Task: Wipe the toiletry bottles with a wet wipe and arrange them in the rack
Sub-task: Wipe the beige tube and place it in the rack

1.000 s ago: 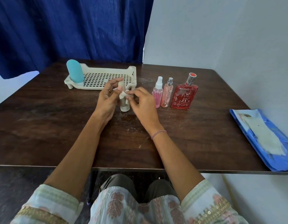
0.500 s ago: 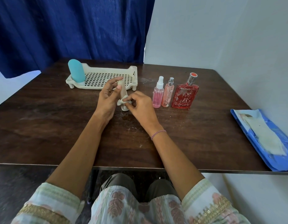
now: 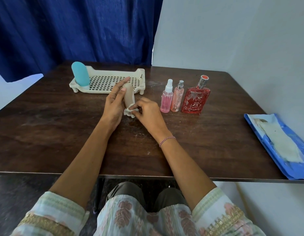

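A beige rounded bottle (image 3: 129, 95) stands upright on the table in front of the rack. My left hand (image 3: 114, 103) holds it from the left, thumb on its front and fingers behind it. My right hand (image 3: 147, 113) pinches a crumpled white wet wipe (image 3: 130, 112) against the bottle's base. A cream perforated rack (image 3: 112, 80) sits behind, with a teal bottle (image 3: 80, 74) standing in its left end. To the right stand a pink spray bottle (image 3: 167, 97), a slim peach spray bottle (image 3: 177, 97) and a red perfume bottle (image 3: 195, 99).
A blue wet wipe pack (image 3: 282, 147) lies open at the table's right edge, a white wipe showing on top. A blue curtain hangs behind the table and a pale wall rises at the right. The dark wooden table (image 3: 45, 133) has its front edge above my lap.
My right hand has slid the wipe down the beige bottle, from around its middle to its base. My left hand keeps the same hold.
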Demonstrator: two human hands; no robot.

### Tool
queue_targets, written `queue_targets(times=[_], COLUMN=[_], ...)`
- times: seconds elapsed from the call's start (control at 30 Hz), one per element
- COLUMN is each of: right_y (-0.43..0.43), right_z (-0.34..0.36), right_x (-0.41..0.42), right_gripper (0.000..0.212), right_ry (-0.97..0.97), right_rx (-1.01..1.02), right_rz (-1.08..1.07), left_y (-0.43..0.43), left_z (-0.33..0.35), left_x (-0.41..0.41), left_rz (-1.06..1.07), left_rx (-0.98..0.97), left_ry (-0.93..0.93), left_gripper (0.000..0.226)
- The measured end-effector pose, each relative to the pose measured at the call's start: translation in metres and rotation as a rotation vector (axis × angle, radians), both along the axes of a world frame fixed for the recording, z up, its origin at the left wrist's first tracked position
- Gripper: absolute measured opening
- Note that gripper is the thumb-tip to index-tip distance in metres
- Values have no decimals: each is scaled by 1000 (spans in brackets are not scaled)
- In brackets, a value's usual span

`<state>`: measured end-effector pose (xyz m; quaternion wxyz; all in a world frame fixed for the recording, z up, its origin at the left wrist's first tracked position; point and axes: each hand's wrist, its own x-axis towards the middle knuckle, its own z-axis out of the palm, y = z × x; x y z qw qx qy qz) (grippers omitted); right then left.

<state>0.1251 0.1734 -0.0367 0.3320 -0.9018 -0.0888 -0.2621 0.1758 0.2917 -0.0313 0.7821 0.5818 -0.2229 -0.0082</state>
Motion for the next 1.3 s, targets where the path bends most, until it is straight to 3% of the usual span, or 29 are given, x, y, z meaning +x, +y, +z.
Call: queue_targets(times=[0.23,0.47,0.77,1.07,1.3], right_y=[4,-1,9,3,13], right_z=[3,2,3,1,2], right_x=[-5,-2,-7,-3,-5], right_gripper=[14,15,14,16,13], right_ry=[-68,-11,-66,-32,-49], right_rx=[-35,-39,-110,-43,-108], right_rz=[3,-17,37,-25,25], left_y=[-2,-1,-4,-3,-2], left_z=[-5,-2,-2,-4,-4], left_x=[4,2,-2,1,2], left_rz=[32,66,72,89,66], left_rx=[-39,-76,-9,-110,-165], left_ry=[39,128,22,83,120], left_gripper=[30,32,33,33,31])
